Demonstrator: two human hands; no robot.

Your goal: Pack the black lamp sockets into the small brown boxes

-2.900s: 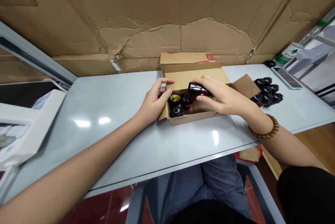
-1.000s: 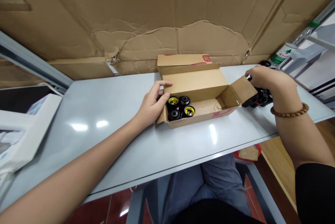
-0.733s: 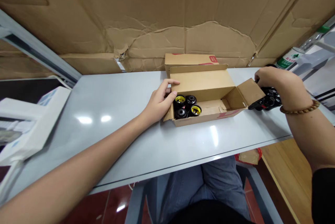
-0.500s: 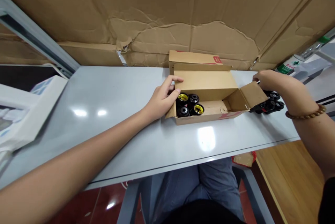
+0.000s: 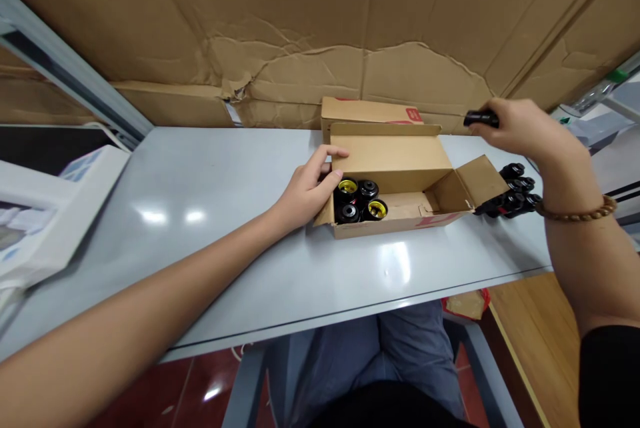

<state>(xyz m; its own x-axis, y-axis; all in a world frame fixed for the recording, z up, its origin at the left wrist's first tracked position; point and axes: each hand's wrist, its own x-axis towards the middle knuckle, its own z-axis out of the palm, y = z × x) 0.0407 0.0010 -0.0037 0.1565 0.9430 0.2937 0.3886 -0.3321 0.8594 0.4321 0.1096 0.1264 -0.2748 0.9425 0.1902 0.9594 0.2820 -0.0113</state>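
Observation:
My left hand (image 5: 311,189) grips the left end of an open cardboard box (image 5: 405,225), its thumb and fingers around the wall there. Several black cylinders (image 5: 367,191) stand upright at the left end of this box, and two of them show yellow threaded-looking insides. My right hand (image 5: 515,125) is closed on another black cylinder (image 5: 481,119) and holds it in the air behind the box's right flap (image 5: 483,178). To the right of the box, several more black cylinders (image 5: 515,195) lie in a pile on the table, partly behind the flap.
A second cardboard box (image 5: 373,110) stands behind the open one, against a cardboard wall (image 5: 300,21). A white device (image 5: 60,215) is at the far left of the grey table (image 5: 215,175). A plastic bottle (image 5: 600,91) stands at the right.
My right hand has risen from the pile at the right with a black cylinder and moved slightly back. The left hand keeps its hold on the box.

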